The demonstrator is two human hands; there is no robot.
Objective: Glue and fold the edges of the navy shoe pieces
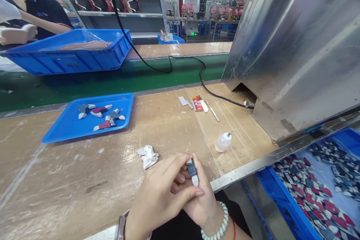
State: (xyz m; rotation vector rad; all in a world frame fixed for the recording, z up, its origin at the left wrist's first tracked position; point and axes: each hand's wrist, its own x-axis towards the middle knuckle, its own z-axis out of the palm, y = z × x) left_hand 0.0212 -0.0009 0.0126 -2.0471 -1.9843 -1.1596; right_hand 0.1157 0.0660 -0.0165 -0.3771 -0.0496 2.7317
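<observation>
Both hands [180,191] pinch small grey part [192,170]; grip detail unclear

Plenty of bare bench [70,180] left of the hands, just a crumpled tissue [148,156] sitting close by. Straight ahead it's open too until you hit the little bottle [223,142] and the row of small tools [198,103] further back. Blue tray [70,129] takes up the far left. Right side is blocked hard by the big metal housing [295,45], with a cable [213,93] snaking out of it across the bench. Bin [284,202] of parts sits low on the right.
</observation>
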